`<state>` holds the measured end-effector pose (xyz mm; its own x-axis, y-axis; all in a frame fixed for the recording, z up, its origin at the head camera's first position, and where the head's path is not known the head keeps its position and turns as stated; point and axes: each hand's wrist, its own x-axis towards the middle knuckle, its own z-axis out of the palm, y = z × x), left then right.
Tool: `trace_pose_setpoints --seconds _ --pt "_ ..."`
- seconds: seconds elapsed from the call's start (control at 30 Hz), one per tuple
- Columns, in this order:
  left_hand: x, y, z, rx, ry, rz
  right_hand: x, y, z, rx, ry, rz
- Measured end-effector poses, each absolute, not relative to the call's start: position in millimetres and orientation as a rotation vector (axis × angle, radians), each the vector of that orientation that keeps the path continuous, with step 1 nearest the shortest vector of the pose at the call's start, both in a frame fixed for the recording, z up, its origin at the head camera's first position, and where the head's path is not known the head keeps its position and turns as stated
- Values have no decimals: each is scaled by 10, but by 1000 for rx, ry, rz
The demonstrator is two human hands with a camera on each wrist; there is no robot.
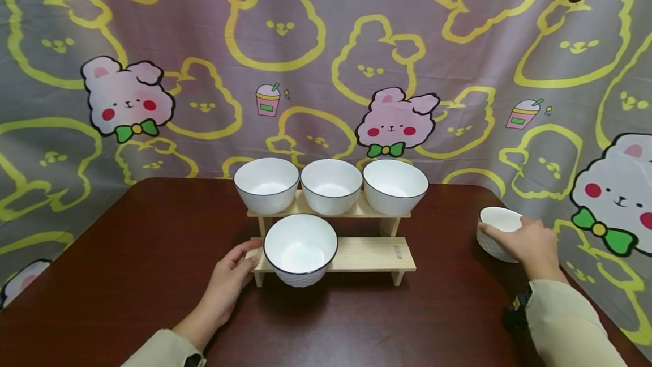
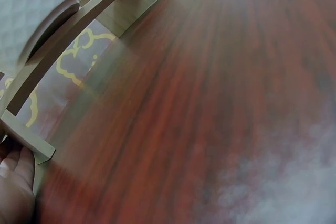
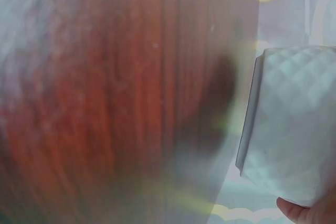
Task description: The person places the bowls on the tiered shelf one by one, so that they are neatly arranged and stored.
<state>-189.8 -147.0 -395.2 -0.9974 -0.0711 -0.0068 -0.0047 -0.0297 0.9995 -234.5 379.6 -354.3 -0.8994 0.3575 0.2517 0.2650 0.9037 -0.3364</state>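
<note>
A two-tier wooden stand (image 1: 369,254) stands on the table, and my left hand (image 1: 229,276) grips the left end of its lower shelf. In the left wrist view, fingers (image 2: 21,166) lie against that shelf end. Close by, a white bowl (image 1: 300,245) with a dark rim and textured outside sits on the left part of the lower shelf. Far to the right, my right hand (image 1: 535,245) holds another white bowl (image 1: 491,245) by its side, thumb toward the rim. The right wrist view shows that bowl's diamond-patterned wall (image 3: 294,124); most of the hand is out of frame.
Three ribbed white bowls, left (image 1: 266,186), middle (image 1: 331,187) and right (image 1: 395,187), stand side by side on the upper tier. The dark red-brown table (image 1: 127,265) extends around the stand. Behind it hangs a patterned curtain (image 1: 316,27).
</note>
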Motion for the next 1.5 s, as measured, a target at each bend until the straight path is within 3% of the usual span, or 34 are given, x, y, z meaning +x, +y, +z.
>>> trace_pose_setpoints --seconds 0.97,1.5 --pt "-1891 -1476 -3960 88 -2175 -2208 -2074 3462 -3011 -184 -2730 438" --pt "-1901 -1467 -3960 69 -2167 -2212 -1708 3118 -2736 8 -2743 445"
